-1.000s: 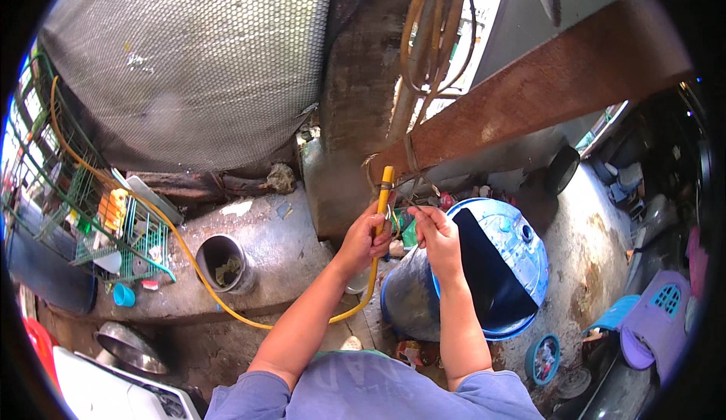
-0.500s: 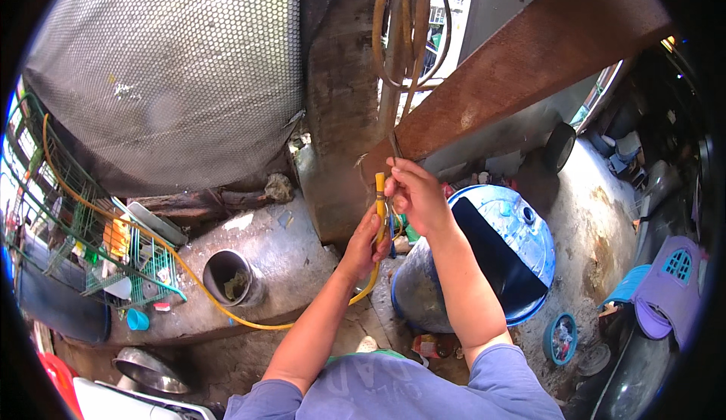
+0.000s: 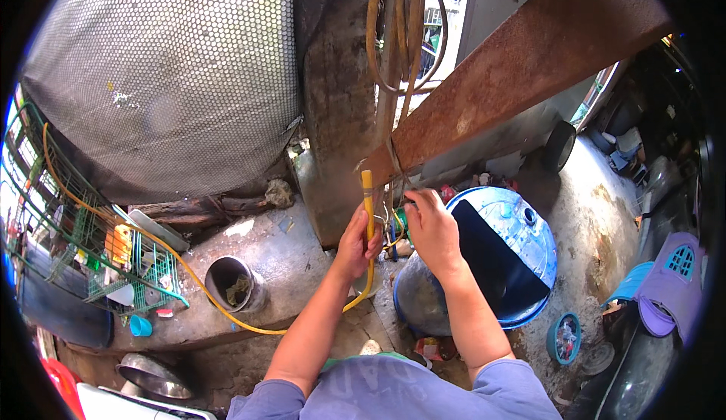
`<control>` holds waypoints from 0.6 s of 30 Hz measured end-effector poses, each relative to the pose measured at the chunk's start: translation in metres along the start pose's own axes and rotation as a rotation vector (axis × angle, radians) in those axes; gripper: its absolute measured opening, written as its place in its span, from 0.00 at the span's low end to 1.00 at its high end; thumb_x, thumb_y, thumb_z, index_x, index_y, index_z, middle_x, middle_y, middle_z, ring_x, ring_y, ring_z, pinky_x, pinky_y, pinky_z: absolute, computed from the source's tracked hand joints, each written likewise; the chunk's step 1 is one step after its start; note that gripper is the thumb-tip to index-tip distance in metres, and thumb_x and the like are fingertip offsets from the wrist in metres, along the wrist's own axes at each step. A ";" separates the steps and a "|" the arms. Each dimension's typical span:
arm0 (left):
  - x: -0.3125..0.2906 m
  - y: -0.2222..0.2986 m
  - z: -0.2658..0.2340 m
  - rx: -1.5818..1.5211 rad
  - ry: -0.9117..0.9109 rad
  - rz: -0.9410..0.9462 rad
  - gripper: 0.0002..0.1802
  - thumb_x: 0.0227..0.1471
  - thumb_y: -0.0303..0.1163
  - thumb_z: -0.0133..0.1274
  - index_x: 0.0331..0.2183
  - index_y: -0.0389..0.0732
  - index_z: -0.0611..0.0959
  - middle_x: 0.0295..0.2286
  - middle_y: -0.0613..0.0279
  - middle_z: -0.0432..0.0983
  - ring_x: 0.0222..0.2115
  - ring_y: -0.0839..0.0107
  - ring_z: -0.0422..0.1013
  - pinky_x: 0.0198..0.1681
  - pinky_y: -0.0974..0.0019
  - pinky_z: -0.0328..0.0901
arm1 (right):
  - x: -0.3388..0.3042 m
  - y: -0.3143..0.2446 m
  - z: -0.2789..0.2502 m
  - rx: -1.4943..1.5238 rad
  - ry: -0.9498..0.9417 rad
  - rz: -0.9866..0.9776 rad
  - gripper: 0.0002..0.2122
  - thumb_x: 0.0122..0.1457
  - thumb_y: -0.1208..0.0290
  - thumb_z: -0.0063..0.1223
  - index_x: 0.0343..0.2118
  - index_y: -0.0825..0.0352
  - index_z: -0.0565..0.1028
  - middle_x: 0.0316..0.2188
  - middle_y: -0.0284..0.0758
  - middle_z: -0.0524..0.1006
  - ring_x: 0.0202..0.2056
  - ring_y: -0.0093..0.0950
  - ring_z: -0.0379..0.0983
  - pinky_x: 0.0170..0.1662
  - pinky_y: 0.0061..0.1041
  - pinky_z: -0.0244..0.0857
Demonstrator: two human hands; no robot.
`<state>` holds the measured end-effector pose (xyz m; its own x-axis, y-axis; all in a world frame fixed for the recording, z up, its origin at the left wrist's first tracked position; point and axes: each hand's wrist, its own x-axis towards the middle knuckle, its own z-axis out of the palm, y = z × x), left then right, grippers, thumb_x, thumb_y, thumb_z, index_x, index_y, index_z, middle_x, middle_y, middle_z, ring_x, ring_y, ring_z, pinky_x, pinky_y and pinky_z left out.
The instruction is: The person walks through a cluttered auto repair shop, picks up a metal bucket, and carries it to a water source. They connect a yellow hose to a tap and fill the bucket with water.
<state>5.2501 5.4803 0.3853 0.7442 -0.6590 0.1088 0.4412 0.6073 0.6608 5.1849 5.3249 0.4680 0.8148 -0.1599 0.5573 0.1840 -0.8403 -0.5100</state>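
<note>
hose (image 3: 368,200) in left hand (image 3: 357,242) | right hand (image 3: 431,227) beside it | barrel (image 3: 503,261) right | pot (image 3: 233,284) left

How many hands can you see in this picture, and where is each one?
2. The left hand grips the yellow hose upright near its end. The right hand reaches beside it, above the blue barrel. No other hands show.

yellow hose (image 3: 368,200) stands upright, its length trailing down left.
</note>
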 end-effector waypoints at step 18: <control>0.010 0.001 0.003 0.086 0.024 0.087 0.22 0.62 0.40 0.48 0.56 0.46 0.67 0.30 0.64 0.72 0.30 0.73 0.71 0.34 0.68 0.69 | 0.031 -0.012 0.000 0.076 -0.104 -0.316 0.03 0.59 0.73 0.53 0.33 0.64 0.74 0.32 0.37 0.76 0.32 0.41 0.76 0.31 0.34 0.70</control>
<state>5.2565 5.4724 0.3896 0.7899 -0.5942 0.1517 0.3306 0.6210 0.7107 5.2080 5.3299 0.4913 0.7615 0.1594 0.6282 0.4737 -0.7984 -0.3717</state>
